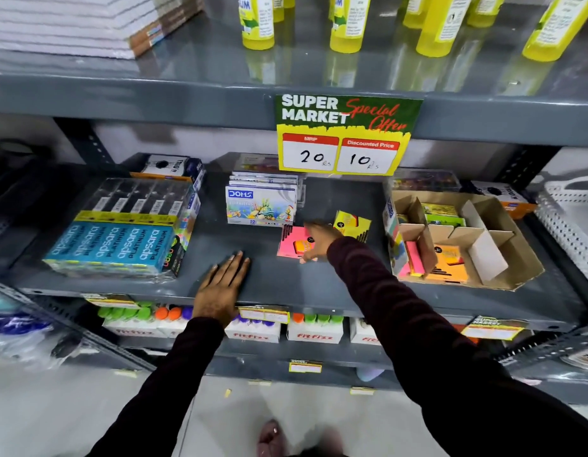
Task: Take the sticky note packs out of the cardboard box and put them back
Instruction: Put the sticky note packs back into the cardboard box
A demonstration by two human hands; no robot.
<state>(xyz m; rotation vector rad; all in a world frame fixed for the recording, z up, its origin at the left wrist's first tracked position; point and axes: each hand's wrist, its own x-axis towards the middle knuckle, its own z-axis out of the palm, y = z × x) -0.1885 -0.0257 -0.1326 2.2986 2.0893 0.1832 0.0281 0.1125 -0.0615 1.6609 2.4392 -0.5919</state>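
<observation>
Right hand (314,240) rests on the pink sticky note pack (292,242), grip unclear; yellow pack (352,225) just right; cardboard box (503,268) farther right; left hand (225,285) flat, fingers spread, on shelf (286,282)

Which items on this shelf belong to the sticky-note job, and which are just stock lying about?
Job: cardboard box, pink pack, yellow pack, orange pack, right hand.

Lying about: Apsara pencils, Doms pastels, price sign, yellow bottles.

Apsara pencil boxes (121,245) lie left of stacked DOMS pastel packs (261,206) on the grey shelf (269,282)
</observation>
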